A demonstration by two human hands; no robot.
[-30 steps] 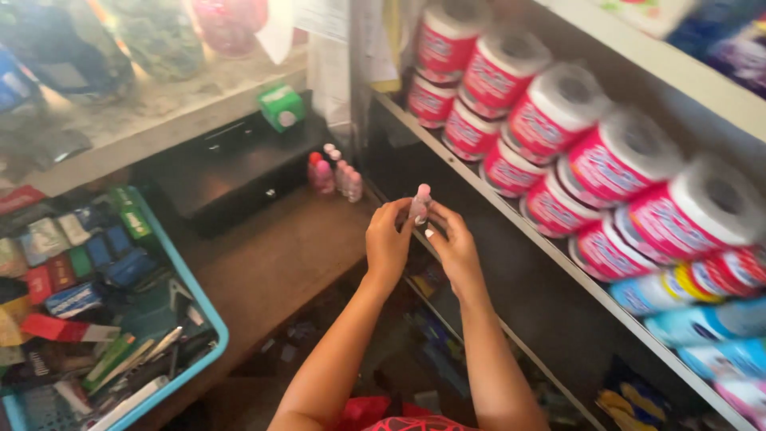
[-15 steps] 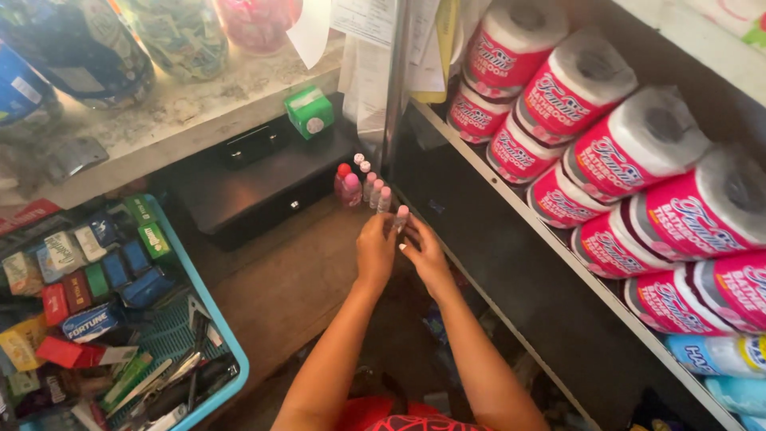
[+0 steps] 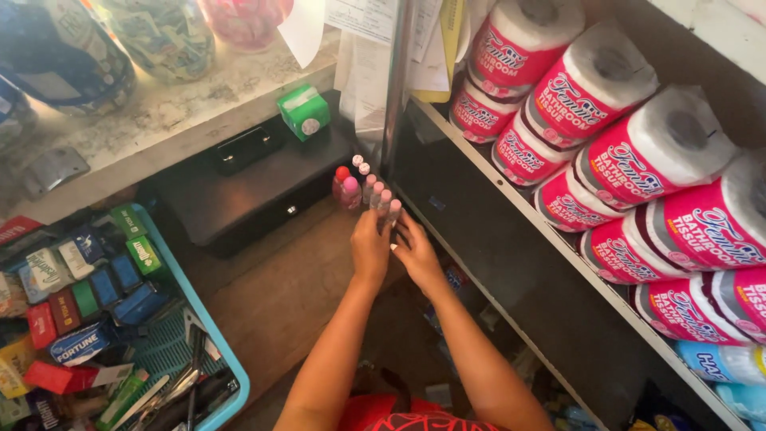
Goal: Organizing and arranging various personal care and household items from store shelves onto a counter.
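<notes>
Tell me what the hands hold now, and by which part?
Both the left hand and right hand grip one small pink-capped bottle by its lower body.

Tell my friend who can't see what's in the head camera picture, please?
Two hands, left hand and right hand, meet at the last small pink-capped bottle in a row of bottles on a wooden counter. Pink tissue rolls fill the shelf at right; a blue basket of small packs sits at left, a black box behind.

Left hand [image 3: 371, 249] and right hand [image 3: 415, 254] together at a row of small pink-capped bottles [image 3: 381, 197] on wooden surface [image 3: 279, 295]; black cash box [image 3: 239, 187] behind, wrapped tissue rolls [image 3: 630, 152] shelved right.
</notes>
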